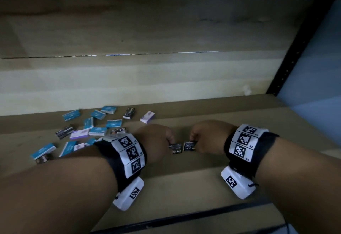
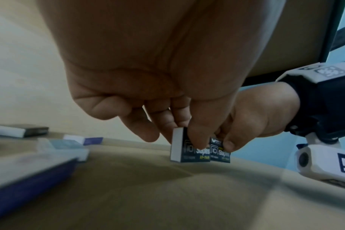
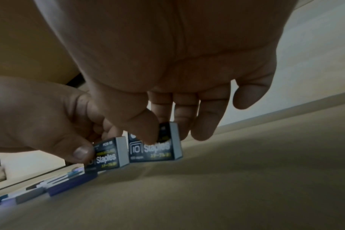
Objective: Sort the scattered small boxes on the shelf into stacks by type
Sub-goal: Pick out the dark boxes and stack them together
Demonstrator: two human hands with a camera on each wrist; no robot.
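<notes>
Two small black staples boxes stand on edge side by side on the cardboard shelf floor [image 1: 184,178]. My left hand [image 1: 156,141] pinches the left black box [image 1: 176,149] from above, seen in the left wrist view as the near black box [image 2: 189,149]. My right hand [image 1: 204,137] pinches the right black box [image 1: 190,146], which shows in the right wrist view as the black box [image 3: 156,147] under my thumb. There the left hand's box [image 3: 108,157] stands just beside it. Scattered teal boxes [image 1: 97,131], purple boxes [image 1: 147,116] and more black boxes [image 1: 129,113] lie to the left.
A pale back wall [image 1: 147,78] rises behind the shelf. A black perforated upright [image 1: 287,64] bounds the right side. A dark shelf edge [image 1: 184,217] runs along the front. Bare cardboard stretches to the right of my hands.
</notes>
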